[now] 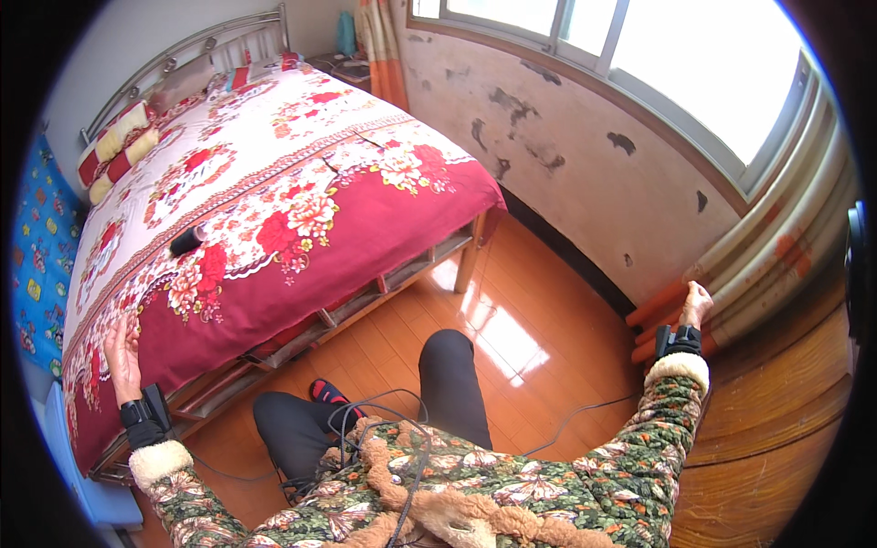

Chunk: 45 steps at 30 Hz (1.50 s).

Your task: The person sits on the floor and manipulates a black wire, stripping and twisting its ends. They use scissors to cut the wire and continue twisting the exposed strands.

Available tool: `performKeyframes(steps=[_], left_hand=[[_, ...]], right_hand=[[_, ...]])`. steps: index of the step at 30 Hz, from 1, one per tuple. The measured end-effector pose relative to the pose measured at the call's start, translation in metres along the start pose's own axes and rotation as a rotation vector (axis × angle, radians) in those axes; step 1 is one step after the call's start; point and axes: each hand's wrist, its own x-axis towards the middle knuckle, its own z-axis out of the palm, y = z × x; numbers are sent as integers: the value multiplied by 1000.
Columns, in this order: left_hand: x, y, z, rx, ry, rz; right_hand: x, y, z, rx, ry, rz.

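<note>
**Left hand over floral bedspread, right hand by curtain**

At the frame's left edge, the left hand is open, fingers loosely bent; the bedspread fills the upper left. At right, the right hand is curled closed before the curtain; whether it grips cloth, I cannot tell.

The crimson-and-white flowered cloth bedspread looks soft and matt; the silvery tubular metal headboard shines smoothly. Below, orange wood-look floorboards are glossy enough to mirror window light. The pale painted wall is rough, flaking in dark patches. The cream-and-orange curtain is smooth cloth with a faint sheen; the green flowered quilted jacket has fluffy cream cuffs.
</note>
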Motion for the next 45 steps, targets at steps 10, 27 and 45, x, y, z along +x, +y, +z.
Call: performKeyframes(steps=[10, 27, 45], left_hand=[[-83, 73, 144, -119, -281, 153], [-207, 21, 283, -245, -1182, -408], [-157, -2, 196, -551, -433, -160]], right_hand=[[-202, -271, 64, 76, -853, -615], [-456, -342, 70, 593, -1509, -831], [-372, -271, 87, 432, -1426, -465]])
